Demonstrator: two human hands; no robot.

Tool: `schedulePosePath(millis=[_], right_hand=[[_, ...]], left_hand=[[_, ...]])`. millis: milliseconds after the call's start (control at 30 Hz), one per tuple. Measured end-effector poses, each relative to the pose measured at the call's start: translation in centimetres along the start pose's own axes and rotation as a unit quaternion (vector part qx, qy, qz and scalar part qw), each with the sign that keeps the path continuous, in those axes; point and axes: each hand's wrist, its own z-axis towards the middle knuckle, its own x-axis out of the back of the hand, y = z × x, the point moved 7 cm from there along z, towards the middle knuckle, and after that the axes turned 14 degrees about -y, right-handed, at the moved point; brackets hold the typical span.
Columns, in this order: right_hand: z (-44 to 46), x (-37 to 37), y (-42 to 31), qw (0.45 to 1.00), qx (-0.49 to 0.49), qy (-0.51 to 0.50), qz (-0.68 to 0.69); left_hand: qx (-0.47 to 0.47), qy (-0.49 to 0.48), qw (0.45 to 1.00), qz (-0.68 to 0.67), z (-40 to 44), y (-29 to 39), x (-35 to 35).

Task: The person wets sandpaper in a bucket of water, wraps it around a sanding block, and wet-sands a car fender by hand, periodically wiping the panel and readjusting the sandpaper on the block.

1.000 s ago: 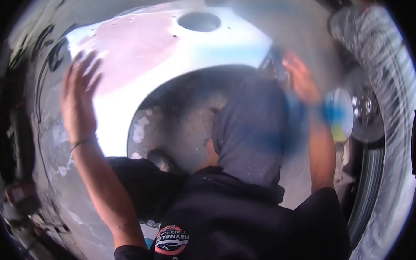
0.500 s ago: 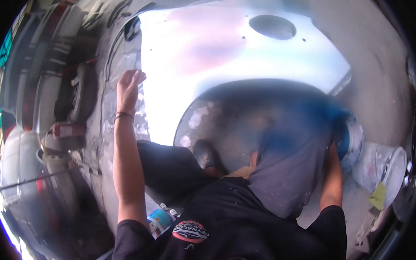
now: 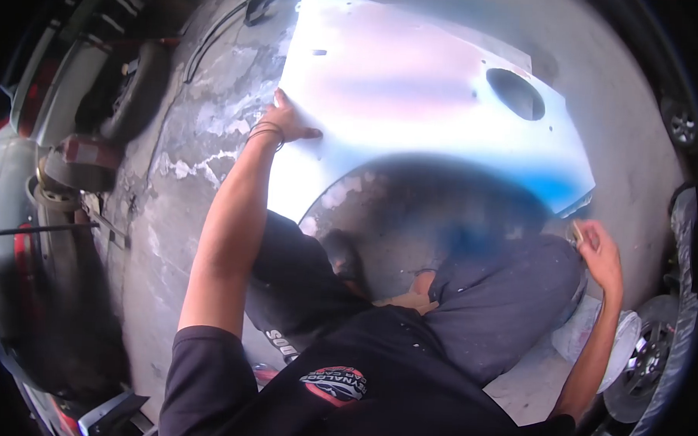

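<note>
A white car fender (image 3: 369, 114) with faint pink and blue patches stands in front of my knees. Its wheel arch curves round toward my legs. My left hand (image 3: 292, 125) lies on the fender's left edge, thumb and fingers spread. Off the fender's lower right corner, above my knee, my right hand (image 3: 601, 252) pinches a small yellowish pad (image 3: 577, 231). The pad's exact kind is hard to make out, and my fingers cover part of it.
A whitish bucket (image 3: 593, 338) stands beside my right knee, with a wheel (image 3: 648, 360) behind it. Car parts, among them bumpers (image 3: 70, 89), are piled along the left. The concrete floor (image 3: 187, 172) is patchy and stained.
My left hand has come down onto the fender's edge. My right hand has risen from behind my knee beside the bucket, and the yellowish pad now shows in it. My view has shifted.
</note>
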Motion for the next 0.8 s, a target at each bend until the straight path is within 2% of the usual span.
schedulePosePath(millis=[33,100,167,200,233,300,367,467,533,633,667,733,800], right_hand=[[1.2,0.7,-5.2,0.997,0.079,0.011,0.017],[3.6,0.3,-16.9,0.979,0.189,0.014,-0.079],[8.9,-3.6,-23.6,0.909,0.326,0.071,-0.251],[11.0,-6.5,-27.6,0.905,0.331,0.033,-0.266],[13.4,-9.8,-31.3,0.853,0.448,0.059,-0.261],[16.0,-15.1,-37.0,0.838,0.447,0.116,-0.289],[19.3,-19.8,-39.5,0.842,0.458,0.138,-0.251],[19.9,-24.0,-40.2,0.857,0.455,0.156,-0.183],[21.1,-25.7,-39.4,0.867,0.456,0.127,-0.157],[24.1,-25.2,-40.3,0.815,0.461,0.224,-0.271],[25.3,-24.8,-41.5,0.819,0.457,0.218,-0.271],[27.9,-21.9,-43.8,0.851,0.357,0.292,-0.254],[27.8,-22.4,-44.8,0.853,0.335,0.306,-0.259]], left_hand=[[0.016,0.004,0.999,0.035,0.5,0.2,-0.1],[0.021,0.005,1.0,0.003,2.0,-0.9,-1.1],[0.032,0.028,0.999,-0.026,2.5,-1.7,-2.0],[0.037,0.033,0.998,-0.038,1.3,-1.5,-1.7],[0.026,0.026,0.998,-0.052,-0.6,-1.0,-1.0],[0.011,0.033,0.996,-0.082,-2.5,-0.8,-0.5],[0.018,0.039,0.996,-0.077,-2.9,-0.6,-0.3],[0.024,0.045,0.997,-0.061,-2.4,-0.8,-0.4],[0.019,0.033,0.998,-0.051,-2.0,-0.9,-0.5],[0.009,0.053,0.997,-0.052,-2.3,-1.3,-0.2],[-0.004,0.065,0.996,-0.055,-2.7,-1.0,-0.3],[0.002,0.059,0.997,-0.054,-3.2,-0.8,0.2],[0.01,0.053,0.997,-0.054,-3.2,-1.1,0.2]])
